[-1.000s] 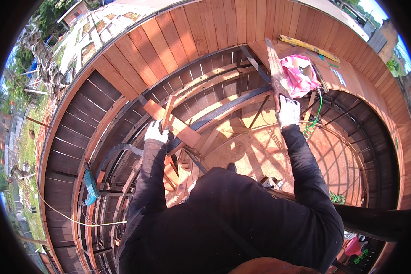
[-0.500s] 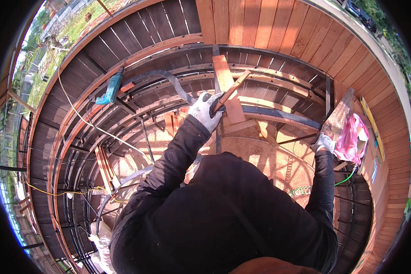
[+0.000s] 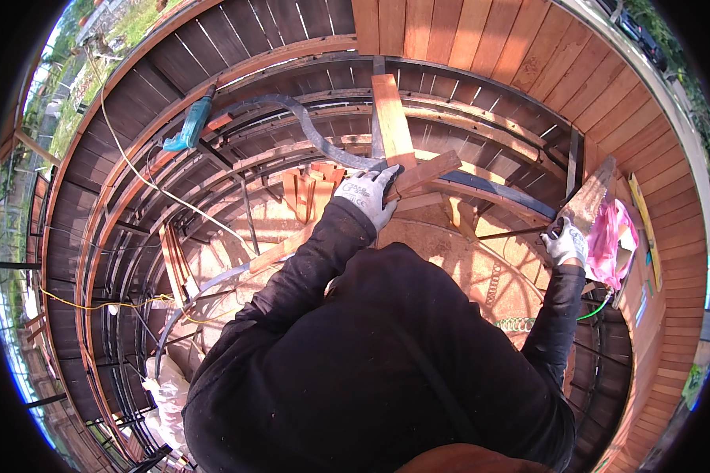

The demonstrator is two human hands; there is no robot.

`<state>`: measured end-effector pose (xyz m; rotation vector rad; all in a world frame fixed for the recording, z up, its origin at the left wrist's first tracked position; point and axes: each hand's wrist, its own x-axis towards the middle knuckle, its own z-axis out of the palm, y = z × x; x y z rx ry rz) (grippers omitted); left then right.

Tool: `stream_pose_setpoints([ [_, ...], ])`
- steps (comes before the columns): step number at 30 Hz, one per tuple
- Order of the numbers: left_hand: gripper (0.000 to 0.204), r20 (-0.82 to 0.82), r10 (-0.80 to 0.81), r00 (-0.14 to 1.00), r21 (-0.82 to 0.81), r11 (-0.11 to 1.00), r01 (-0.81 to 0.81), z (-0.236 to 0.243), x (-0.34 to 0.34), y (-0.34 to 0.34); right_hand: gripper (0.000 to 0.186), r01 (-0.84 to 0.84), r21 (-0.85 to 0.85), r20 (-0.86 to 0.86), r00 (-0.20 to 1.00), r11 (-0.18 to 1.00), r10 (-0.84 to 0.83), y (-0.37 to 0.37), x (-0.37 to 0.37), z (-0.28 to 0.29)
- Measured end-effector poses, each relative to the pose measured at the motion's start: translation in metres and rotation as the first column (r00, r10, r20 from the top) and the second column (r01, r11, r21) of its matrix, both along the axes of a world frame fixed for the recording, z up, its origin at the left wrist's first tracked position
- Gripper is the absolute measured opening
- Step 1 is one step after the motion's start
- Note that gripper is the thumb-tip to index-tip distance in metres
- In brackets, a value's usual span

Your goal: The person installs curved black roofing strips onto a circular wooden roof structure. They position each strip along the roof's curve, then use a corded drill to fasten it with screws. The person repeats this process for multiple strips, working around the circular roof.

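My left hand [image 3: 368, 193], in a white glove with dark fingertips, is closed on the near end of a short wooden board [image 3: 427, 173]. The board slants up to the right, across a longer upright plank [image 3: 393, 118] and above a dark curved metal rail [image 3: 489, 191]. My right hand [image 3: 566, 240], also gloved, is at the right end of that rail with curled fingers. Just beyond it lies a tapered brown piece [image 3: 592, 189] shaped like a handsaw blade. Whether the fingers grip it or something else cannot be made out. A pink plastic bag [image 3: 610, 243] is beside this hand.
A teal power drill [image 3: 192, 126] rests on the curved frame at left. A grey curved strip [image 3: 308, 130] runs toward my left hand. Reddish planks [image 3: 481, 35] cover the far right rim. A yellow level-like bar [image 3: 644, 225] and a green coiled hose [image 3: 515, 324] are at right.
The short board in my left hand has turned from edge-on to showing its broad face. It now points more to the right. My right hand's fingers look more curled and have shifted slightly.
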<state>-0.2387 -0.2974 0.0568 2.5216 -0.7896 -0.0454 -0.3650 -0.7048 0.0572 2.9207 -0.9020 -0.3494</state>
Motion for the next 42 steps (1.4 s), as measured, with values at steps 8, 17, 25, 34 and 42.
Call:
stream_pose_setpoints([
  [8,0.046,0.013,-0.054,0.998,0.118,0.992,0.052,0.003,-0.018,-0.026,0.045,-0.656,0.709,0.705,0.65,0.259,-0.285,0.164,0.048,0.005],
  [17,0.048,-0.013,0.003,1.0,-0.059,0.998,-0.004,0.003,-0.023,-0.007,0.04,-0.545,0.794,0.325,0.755,-0.269,-0.569,0.194,0.067,-0.007],
  [25,0.037,-0.58,-0.108,0.807,-0.094,0.993,0.065,-0.005,-0.012,0.038,0.033,-0.463,0.826,0.308,0.848,-0.321,-0.431,0.201,0.062,-0.042],
  [34,0.05,-0.378,-0.059,0.924,0.037,0.996,0.078,-0.029,0.002,0.103,0.032,-0.275,0.697,0.086,0.949,-0.663,-0.303,0.25,0.077,-0.075],
  [42,0.048,-0.366,-0.093,0.926,0.084,0.988,0.133,-0.003,0.021,0.143,0.032,-0.435,0.738,0.387,0.899,-0.516,-0.204,0.295,0.094,-0.073],
])
